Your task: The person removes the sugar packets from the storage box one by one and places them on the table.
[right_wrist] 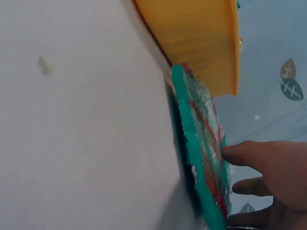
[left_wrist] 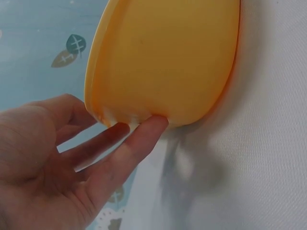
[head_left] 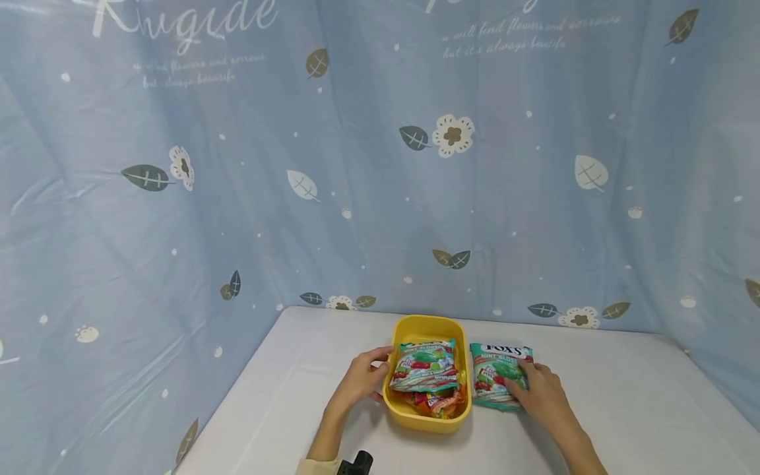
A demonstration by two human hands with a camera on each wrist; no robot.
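A yellow bin [head_left: 427,423] stands on the white table, holding a green candy bag [head_left: 424,367] on top of orange-red wrapped sweets [head_left: 438,404]. My left hand [head_left: 359,381] touches the bin's left side; in the left wrist view its fingertips [left_wrist: 156,120] rest against the yellow wall [left_wrist: 168,57], fingers relaxed. Right of the bin a second green bag [head_left: 497,376] lies flat on the table. My right hand [head_left: 547,399] rests on that bag's right part, fingers loosely spread; the right wrist view shows the thumb touching the bag's surface [right_wrist: 206,139].
A white cloth [head_left: 629,396] covers the table. Behind and to the left hangs a blue curtain [head_left: 368,165] with leaves and flowers. A black device [head_left: 356,464] sits at my left wrist, at the lower edge of the head view.
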